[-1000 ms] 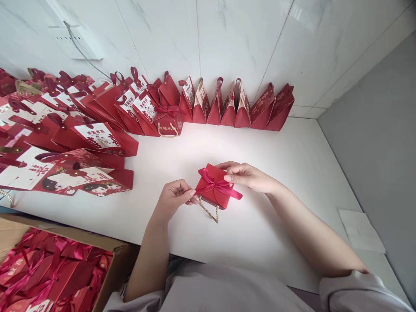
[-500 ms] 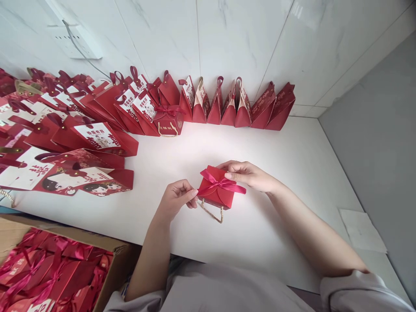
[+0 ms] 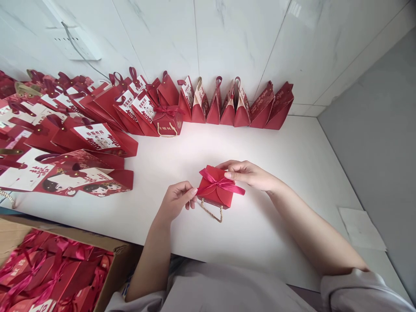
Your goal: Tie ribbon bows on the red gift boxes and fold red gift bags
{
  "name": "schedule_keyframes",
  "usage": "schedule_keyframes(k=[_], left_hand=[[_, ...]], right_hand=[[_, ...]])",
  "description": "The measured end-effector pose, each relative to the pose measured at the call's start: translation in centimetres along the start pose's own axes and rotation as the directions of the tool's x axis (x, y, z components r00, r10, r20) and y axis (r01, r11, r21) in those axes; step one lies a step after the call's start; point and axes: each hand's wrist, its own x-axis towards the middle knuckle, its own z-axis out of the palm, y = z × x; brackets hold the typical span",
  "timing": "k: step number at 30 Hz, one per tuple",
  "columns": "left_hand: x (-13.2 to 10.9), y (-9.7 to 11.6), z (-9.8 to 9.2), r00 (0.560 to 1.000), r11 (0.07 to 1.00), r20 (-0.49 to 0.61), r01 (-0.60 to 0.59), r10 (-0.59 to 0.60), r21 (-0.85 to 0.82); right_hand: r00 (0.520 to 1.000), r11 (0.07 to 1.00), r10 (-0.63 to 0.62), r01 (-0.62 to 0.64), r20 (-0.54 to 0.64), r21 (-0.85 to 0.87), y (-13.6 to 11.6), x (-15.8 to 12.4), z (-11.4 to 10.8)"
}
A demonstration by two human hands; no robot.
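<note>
Ribbon lies tied in a bow across the top of the red box between my hands, its ends spreading left and right over the flaps. I have the box over the table, though I cannot tell whether its whole underside rests there. My left hand is at the left side of the box, thumb and forefinger pinched on the ribbon's left end, the other fingers loosely curled. My right hand holds the box at its far right corner, thumb on top and fingers behind, partly hidden. A twisted gold cord hangs in a loop from the side of the box nearest me.

Beyond the box, a row of red bags stands against the tiled wall; more bags crowd together to its left, some with white printed fronts. Beyond the box and to its left, beside those bags, sits a second box with a bow and a gold cord too. Nearer me than the box and well to its left, a carton is packed with ribboned boxes. Far right of the box lies a white sheet.
</note>
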Motion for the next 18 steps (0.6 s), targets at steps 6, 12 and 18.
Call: schedule_keyframes(k=[6, 12, 18], left_hand=[[-0.1, 0.1, -0.4, 0.999, 0.999, 0.026, 0.042, -0.042, -0.018], [-0.1, -0.3, -1.1, 0.997, 0.998, 0.072, 0.021, -0.017, -0.061], [0.0, 0.3, -0.7, 0.996, 0.998, 0.068, -0.052, 0.054, -0.035]], right_hand=[[1.000, 0.999, 0.017, -0.017, -0.009, -0.038, 0.3, 0.1, 0.0], [1.000, 0.999, 0.004, -0.005, -0.014, -0.036, 0.2, 0.1, 0.2], [0.999, 0.998, -0.044, 0.043, 0.011, 0.051, 0.1, 0.0, 0.4]])
